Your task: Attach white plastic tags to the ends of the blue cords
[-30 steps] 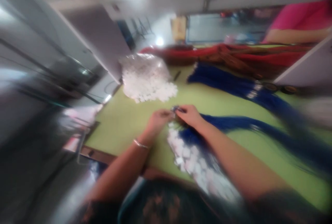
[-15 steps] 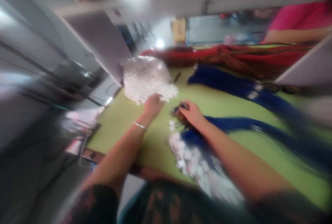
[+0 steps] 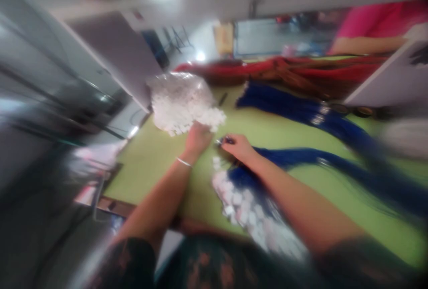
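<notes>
Blue wire ends (image 3: pixel 228 140) pinched by right hand (image 3: pixel 240 147); left hand (image 3: pixel 198 140) outstretched at white pieces (image 3: pixel 182 109), fingers' hold unclear

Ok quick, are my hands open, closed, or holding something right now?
Left hand: at the small white pieces; grip cannot be told.
Right hand: closed, holding what look like dark cord ends.

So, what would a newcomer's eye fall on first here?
Likely the vivid blue strands across the right of the green table. Next, the heap of white pieces at its far left, the left hand at the heap's near edge. Mid-table, the right hand holds a small dark thing, too blurred to name.
</notes>
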Tool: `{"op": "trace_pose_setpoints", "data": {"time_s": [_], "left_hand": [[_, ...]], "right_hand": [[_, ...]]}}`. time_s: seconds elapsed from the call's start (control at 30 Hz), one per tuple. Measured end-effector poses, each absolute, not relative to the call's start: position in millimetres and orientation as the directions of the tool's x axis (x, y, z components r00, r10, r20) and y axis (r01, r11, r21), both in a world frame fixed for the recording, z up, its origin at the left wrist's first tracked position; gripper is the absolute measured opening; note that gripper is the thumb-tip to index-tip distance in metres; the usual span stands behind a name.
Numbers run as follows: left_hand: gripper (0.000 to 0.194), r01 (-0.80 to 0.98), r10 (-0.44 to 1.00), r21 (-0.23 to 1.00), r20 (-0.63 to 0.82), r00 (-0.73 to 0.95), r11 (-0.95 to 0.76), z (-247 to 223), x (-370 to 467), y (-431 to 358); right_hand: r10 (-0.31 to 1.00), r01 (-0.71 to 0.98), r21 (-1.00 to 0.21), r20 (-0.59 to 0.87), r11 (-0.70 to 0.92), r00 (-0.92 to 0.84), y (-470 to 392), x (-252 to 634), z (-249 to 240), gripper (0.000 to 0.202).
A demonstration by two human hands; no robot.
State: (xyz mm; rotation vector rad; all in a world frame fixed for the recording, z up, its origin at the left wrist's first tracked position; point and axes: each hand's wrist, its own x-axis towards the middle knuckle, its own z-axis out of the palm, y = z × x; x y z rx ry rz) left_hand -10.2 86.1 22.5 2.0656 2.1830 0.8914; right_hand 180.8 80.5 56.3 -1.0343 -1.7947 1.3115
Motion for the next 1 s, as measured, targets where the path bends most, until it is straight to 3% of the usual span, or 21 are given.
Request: {"op": "trace_pose_setpoints", "data": {"time_s": [0.17,0.3,0.47,0.67,0.83,1.0], "left_hand": [[0.02,0.89,0.904,0.456,0.383,-0.189,-0.007,29,-7,85],[0.021,0.756,0.93,0.65,0.229,-0.287,0.073,44,-10,67],[0.02,0.557,0.994,0.83,0.073,-0.081,-0.016,60,-2,31],[0.032,0.218,0.996,0.976,0.027,-0.089,-0.007,61,14,22],[0.031,-0.117,0.999,0.993,-0.032,-0.027,0.028,56,20,21],[0.033,-0.361,0.982,0.921,-0.18,-0.06,0.147,61,21,23]], "right_hand": [[0.89,0.16,-0.974,0.07,0.158,-0.45,80,182,56,0.009],[0.891,0.141,-0.982,0.047,0.124,-0.452,80,186,53,0.024],[0.874,0.168,-0.958,0.13,0.232,-0.469,80,186,52,0.02],[0.857,0.202,-0.941,0.14,0.271,-0.496,79,185,53,0.015],[0.852,0.231,-0.938,0.108,0.259,-0.513,78,185,53,0.013],[0.855,0.228,-0.933,0.134,0.279,-0.5,77,185,53,0.012]]}}
